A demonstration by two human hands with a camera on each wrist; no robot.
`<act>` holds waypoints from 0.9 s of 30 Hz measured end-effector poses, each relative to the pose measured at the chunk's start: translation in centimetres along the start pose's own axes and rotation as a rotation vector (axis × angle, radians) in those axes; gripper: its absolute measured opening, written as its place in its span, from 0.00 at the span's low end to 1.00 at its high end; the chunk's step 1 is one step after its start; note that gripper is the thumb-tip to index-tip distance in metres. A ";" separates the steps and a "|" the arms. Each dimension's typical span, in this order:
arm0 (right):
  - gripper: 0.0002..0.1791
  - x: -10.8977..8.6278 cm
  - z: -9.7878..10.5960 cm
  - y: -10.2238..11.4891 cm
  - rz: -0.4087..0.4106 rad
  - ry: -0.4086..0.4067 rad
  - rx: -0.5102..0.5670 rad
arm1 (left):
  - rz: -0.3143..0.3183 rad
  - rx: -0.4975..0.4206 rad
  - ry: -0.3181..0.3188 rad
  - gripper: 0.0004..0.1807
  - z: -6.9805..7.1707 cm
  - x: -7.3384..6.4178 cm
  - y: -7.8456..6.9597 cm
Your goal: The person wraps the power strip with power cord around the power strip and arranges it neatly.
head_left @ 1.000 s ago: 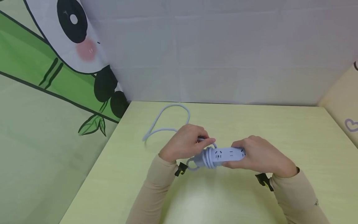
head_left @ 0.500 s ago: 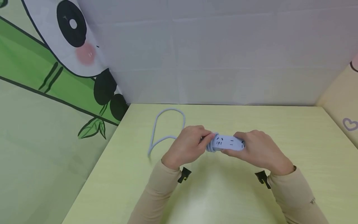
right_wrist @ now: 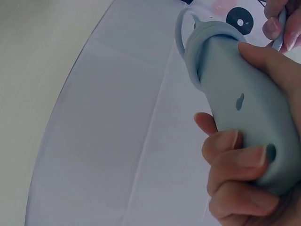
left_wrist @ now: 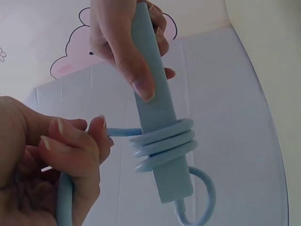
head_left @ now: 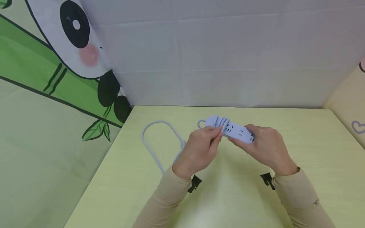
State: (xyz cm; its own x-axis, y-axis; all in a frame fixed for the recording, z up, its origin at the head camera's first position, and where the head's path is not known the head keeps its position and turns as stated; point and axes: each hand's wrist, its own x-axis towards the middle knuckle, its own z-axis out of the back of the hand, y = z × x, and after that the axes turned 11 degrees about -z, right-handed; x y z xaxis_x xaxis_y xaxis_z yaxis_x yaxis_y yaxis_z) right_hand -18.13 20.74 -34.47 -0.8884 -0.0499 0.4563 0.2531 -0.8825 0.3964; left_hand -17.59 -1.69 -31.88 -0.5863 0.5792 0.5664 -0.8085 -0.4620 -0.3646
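Observation:
A white power strip (head_left: 239, 132) is held above the table, tilted, its socket face toward the head camera. My right hand (head_left: 266, 146) grips its right end, with the thumb along one side and the fingers round the underside, as the right wrist view shows. Several turns of its cord (left_wrist: 164, 143) wrap round the other end. My left hand (head_left: 199, 151) pinches the cord close to the wraps; in the left wrist view the cord also runs through the palm. From there the loose cord (head_left: 148, 145) hangs in a loop left of the left hand.
Beneath both hands lies a pale yellow table (head_left: 228, 202). A light grey backdrop (head_left: 228, 57) rises at its back edge, and a printed panda panel (head_left: 42, 142) stands along the left. A beige panel (head_left: 350, 104) borders the right side.
The power strip has risen away from the person and tilted, its wrapped end now higher. The left hand has come round to its near side with the cord, and the loose loop has swung nearer the person.

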 end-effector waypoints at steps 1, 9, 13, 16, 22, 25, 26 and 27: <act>0.23 0.0 0.0 0.0 0.004 -0.017 0.003 | -0.004 0.002 -0.004 0.16 0.0 0.0 -0.1; 0.21 0.2 0.0 0.1 0.013 -0.133 0.042 | 0.001 -0.056 -0.058 0.16 0.0 0.0 -0.7; 0.21 0.2 0.1 0.2 0.025 -0.190 0.073 | 0.037 -0.199 -0.102 0.16 0.1 0.0 -0.8; 0.22 0.2 0.4 0.4 0.027 -0.219 0.116 | 0.046 -0.291 -0.141 0.15 0.1 0.0 -0.9; 0.23 0.3 0.8 0.5 -0.047 -0.228 0.205 | 0.057 -0.374 -0.171 0.14 0.2 0.0 -1.0; 0.22 0.3 1.4 0.4 -0.136 -0.203 0.257 | 0.077 -0.419 -0.155 0.12 0.2 -0.1 -1.1; 0.22 0.3 1.6 0.4 -0.169 -0.193 0.276 | 0.080 -0.434 -0.150 0.12 0.2 -0.1 -1.2; 0.22 0.3 1.8 0.4 -0.199 -0.177 0.297 | 0.081 -0.444 -0.146 0.12 0.2 -0.1 -1.2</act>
State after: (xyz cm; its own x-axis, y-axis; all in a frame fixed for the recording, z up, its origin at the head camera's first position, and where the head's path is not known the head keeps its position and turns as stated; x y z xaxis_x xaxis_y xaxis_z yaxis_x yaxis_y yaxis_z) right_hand -17.55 21.21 -32.71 -0.8580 0.2131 0.4674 0.2055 -0.6914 0.6926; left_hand -16.55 -1.31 -31.33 -0.6608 0.4380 0.6095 -0.7226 -0.1516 -0.6744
